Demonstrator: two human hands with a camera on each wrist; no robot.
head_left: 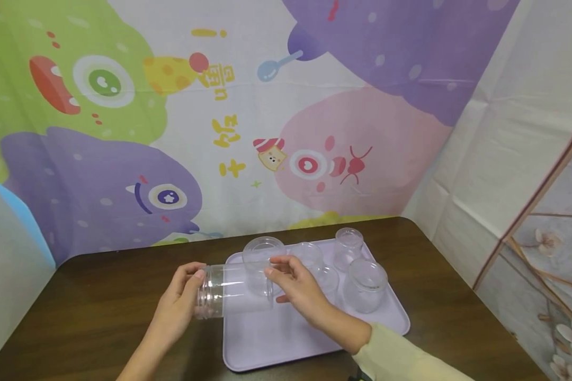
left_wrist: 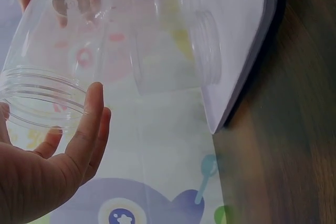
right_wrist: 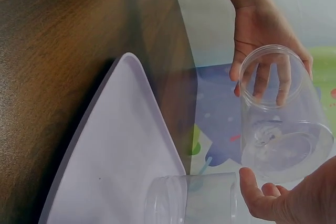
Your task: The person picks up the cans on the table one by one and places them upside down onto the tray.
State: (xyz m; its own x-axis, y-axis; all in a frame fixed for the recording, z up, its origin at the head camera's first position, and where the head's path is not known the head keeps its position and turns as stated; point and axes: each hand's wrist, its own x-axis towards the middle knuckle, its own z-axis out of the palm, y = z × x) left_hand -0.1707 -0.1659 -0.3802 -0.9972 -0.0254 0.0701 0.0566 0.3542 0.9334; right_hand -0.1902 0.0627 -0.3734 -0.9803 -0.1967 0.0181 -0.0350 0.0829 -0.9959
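Note:
A clear plastic jar [head_left: 238,290] is held on its side above the left part of a pale purple tray [head_left: 267,346]. My left hand [head_left: 175,304] grips the threaded mouth end, thumb on the near side. At the closed base, my right hand [head_left: 301,290] holds the jar between thumb and fingers. The left wrist view shows the ridged neck of the jar [left_wrist: 50,95] between the fingers of the left hand [left_wrist: 58,169]. In the right wrist view, the base of the jar [right_wrist: 286,153] meets the right hand [right_wrist: 296,200].
Several other clear jars stand on the tray, including a wide one [head_left: 367,288] at the right, a small one [head_left: 348,248] at the back right and one [head_left: 264,246] behind the held jar. A dark wooden table [head_left: 100,307] bears the tray. A cartoon-printed cloth [head_left: 248,206] hangs behind.

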